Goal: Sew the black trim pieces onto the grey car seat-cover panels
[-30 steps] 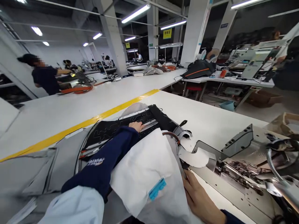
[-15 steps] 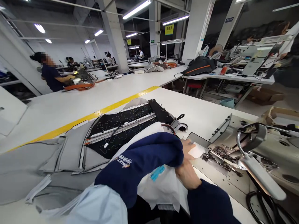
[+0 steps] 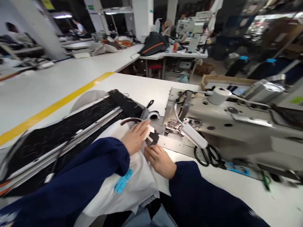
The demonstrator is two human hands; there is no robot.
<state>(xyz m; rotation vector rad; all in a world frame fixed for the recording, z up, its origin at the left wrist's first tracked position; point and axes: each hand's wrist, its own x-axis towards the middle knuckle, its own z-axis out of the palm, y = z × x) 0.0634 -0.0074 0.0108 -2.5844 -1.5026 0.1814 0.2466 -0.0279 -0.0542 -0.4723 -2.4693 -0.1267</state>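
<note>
My left hand (image 3: 136, 137) lies flat, fingers together, on a white fabric sheet (image 3: 125, 176) that carries a blue tag (image 3: 123, 185). My right hand (image 3: 160, 160) rests on the sheet's right edge, fingertips pinching a small white and dark piece (image 3: 152, 136) just in front of the sewing machine's needle area (image 3: 176, 130). A black quilted panel (image 3: 71, 126) with grey trim stretches left from under the sheet. The grey sewing machine (image 3: 227, 119) stands right of both hands.
Black-handled scissors (image 3: 208, 156) lie on the white table (image 3: 151, 86) below the machine's lamp (image 3: 193, 135). A white thread spool (image 3: 219, 95) sits on the machine. A yellow stripe (image 3: 54, 107) crosses the table at left. Other tables with bags and machines stand behind.
The view swung right and down toward the machine. My left hand moved from the black panel across the white sheet to the machine; my right hand slid forward to the small piece.
</note>
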